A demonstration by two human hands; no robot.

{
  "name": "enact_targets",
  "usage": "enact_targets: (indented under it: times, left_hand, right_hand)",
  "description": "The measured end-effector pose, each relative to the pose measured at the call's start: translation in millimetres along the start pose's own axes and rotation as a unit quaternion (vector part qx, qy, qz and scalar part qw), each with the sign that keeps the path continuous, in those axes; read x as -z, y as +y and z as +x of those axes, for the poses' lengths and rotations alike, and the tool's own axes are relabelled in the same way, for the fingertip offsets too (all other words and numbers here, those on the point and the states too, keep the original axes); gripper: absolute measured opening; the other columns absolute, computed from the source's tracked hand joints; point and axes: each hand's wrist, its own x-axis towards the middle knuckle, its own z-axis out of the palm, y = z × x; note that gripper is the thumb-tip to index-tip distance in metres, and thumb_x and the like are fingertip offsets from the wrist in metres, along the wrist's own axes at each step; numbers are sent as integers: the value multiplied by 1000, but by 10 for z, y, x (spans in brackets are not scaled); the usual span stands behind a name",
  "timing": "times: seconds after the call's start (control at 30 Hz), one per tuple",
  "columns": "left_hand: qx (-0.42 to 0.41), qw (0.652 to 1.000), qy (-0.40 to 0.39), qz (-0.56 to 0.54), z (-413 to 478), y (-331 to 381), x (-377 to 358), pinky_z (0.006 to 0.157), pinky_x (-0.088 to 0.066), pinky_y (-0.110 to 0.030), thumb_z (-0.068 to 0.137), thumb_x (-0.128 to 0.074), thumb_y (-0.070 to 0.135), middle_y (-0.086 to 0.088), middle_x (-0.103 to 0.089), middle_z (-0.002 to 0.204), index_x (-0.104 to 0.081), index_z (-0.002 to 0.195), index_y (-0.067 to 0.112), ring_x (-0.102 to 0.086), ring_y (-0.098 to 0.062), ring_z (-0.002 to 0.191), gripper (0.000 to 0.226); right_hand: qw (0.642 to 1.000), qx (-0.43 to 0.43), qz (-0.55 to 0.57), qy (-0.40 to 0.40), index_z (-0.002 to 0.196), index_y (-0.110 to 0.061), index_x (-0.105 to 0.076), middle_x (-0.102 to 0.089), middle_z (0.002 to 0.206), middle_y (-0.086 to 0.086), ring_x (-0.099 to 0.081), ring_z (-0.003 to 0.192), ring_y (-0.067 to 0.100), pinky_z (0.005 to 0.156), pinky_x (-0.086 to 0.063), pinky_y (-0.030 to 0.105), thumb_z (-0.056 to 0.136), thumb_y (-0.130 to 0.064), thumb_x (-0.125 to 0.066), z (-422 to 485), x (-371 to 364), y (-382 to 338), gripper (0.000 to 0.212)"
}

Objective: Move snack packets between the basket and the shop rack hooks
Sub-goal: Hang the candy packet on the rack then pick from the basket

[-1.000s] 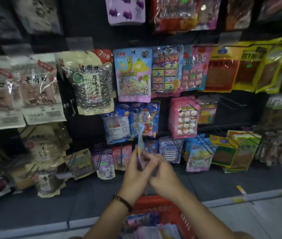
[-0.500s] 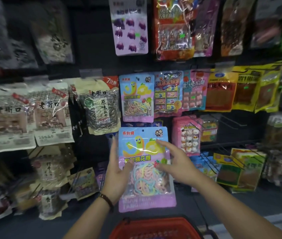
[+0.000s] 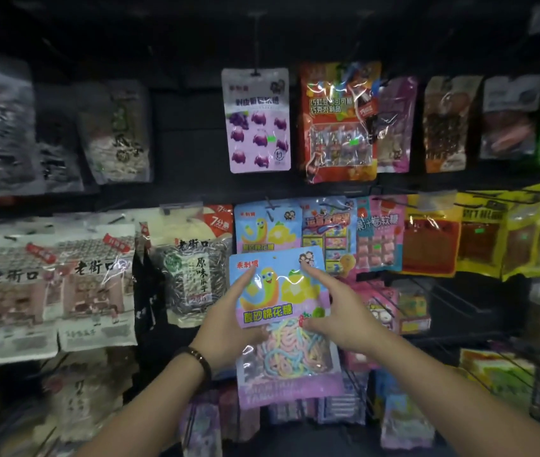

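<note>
left grip [image 3: 229, 328] is pinching the packet [image 3: 278, 291] by its left edge; right grip [image 3: 338, 311] is pinching the right edge, forefinger reaching toward the top corner. i am seeing the packet held upright before the rack [image 3: 189, 133], covering the lower part of a matching pack [image 3: 262, 225] hanging on a hook [image 3: 270, 206].

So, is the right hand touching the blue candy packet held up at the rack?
Touching. The head view shows the right hand holding the blue candy packet, forefinger tip on its top right corner, thumb on its front lower down.
</note>
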Motion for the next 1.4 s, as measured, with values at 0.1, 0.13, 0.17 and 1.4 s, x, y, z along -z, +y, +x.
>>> enact_targets:
  times: [0.1,0.13,0.17,1.4]
  left_hand:
    - [-20,999,10,44,331,96,145,85,-57,-13,75,-93,3,20,-35,165,-20,160,61,-48,-8,143,125]
    - [-22,998,11,50,422,126,180,79,-59,-13,75,-92,2,20,-36,162,-20,160,61,-52,-9,138,125]
    - [-24,998,11,53,505,142,208,74,-59,-13,76,-91,2,19,-38,160,-20,160,60,-55,-9,131,125]
    - [120,989,54,64,1237,-74,-208,79,-62,-35,83,-81,28,-5,-34,170,1,161,60,-68,-34,119,118]
  right_hand:
    - [1000,19,1,7,158,-60,-32,-22,172,-21,-65,119,-3,78,-66,48,84,1,-85,294,105,-107,109]
    - [1000,23,0,8,158,-59,-31,-22,173,-21,-63,124,-2,76,-66,45,84,2,-85,380,131,-129,110]
    - [1000,24,-3,10,158,-58,-31,-22,173,-20,-59,133,3,75,-67,41,83,2,-85,461,155,-141,111]
    - [972,-66,-223,0,167,-48,-1,-17,174,12,-41,150,38,100,-49,39,96,-20,-76,1186,147,131,107]
